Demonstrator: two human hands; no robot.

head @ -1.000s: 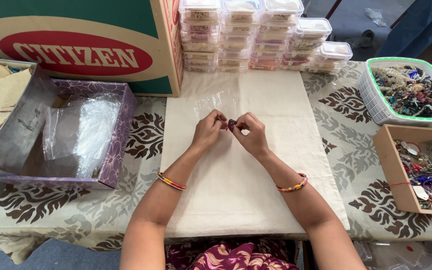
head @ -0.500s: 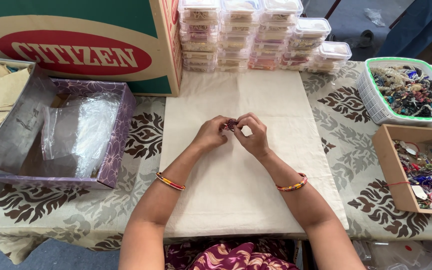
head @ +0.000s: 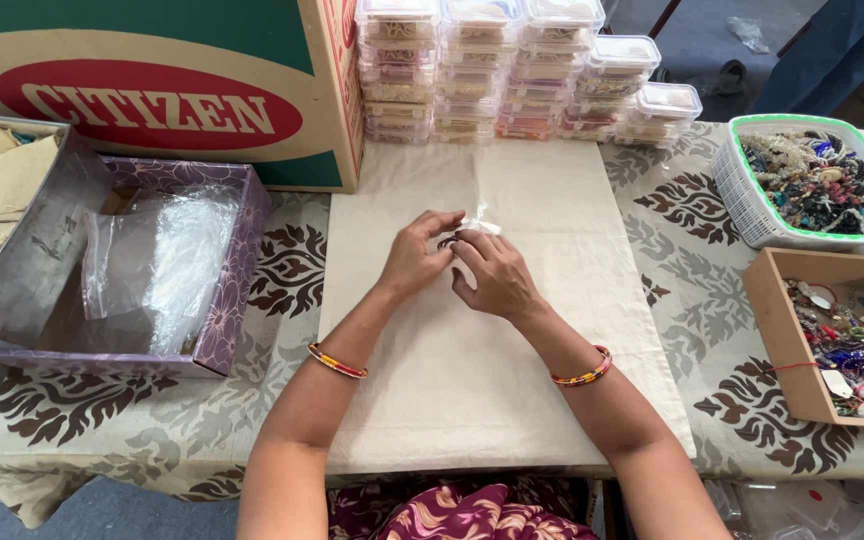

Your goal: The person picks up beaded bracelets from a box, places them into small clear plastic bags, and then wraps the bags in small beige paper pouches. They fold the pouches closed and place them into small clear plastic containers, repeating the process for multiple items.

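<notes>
Both hands have dropped slightly, left hand (head: 414, 257) and right hand (head: 492, 277) pinching one small clear packet (head: 474, 224).

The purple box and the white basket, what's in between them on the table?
In the head view, between the purple box and the white basket lies a beige cloth. Both hands, left and right, meet over it, pinching a small clear bag.

A small clear plastic packet (head: 479, 222) is pinched between the left hand (head: 414, 256) and right hand (head: 493, 276) above a beige cloth (head: 512, 380), flanked by a purple box (head: 227, 300) and stacked plastic containers (head: 522, 70).
</notes>
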